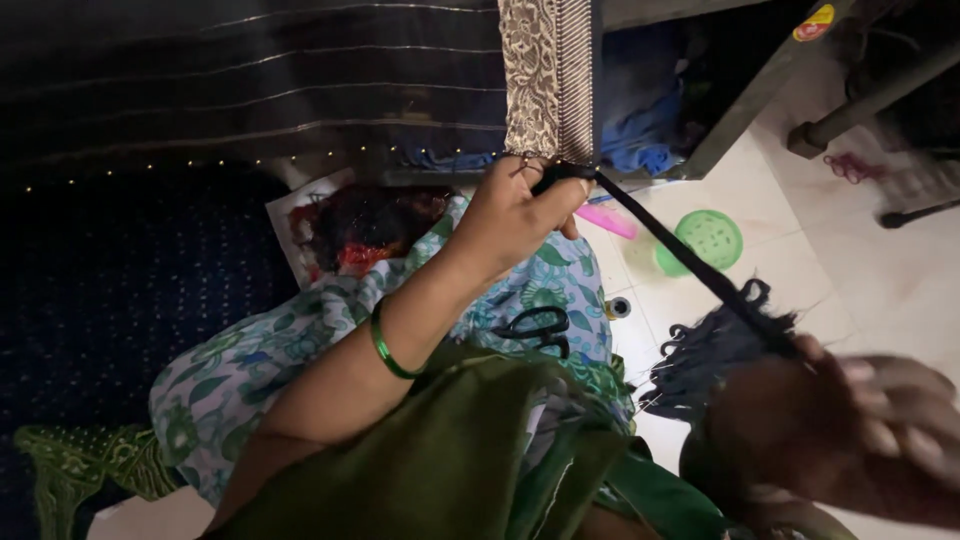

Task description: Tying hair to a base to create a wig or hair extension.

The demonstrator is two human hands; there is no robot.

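My left hand (515,215) is raised at the lower edge of a dark fabric with a gold patterned border (545,80), pinching the top end of a stretched bunch of black threads (680,255). A green bangle (385,345) circles that wrist. My right hand (850,425), blurred at the lower right, grips the other end of the black threads, where loose curly ends (705,345) fan out. The threads run taut and slanted between the two hands.
Black scissors (540,328) lie on a floral-print cloth (300,340) over my lap. On the white tiled floor are a green round lid (708,238) and a pink stick (607,221). A metal frame leg (745,105) stands behind, with blue cloth (640,110) under it.
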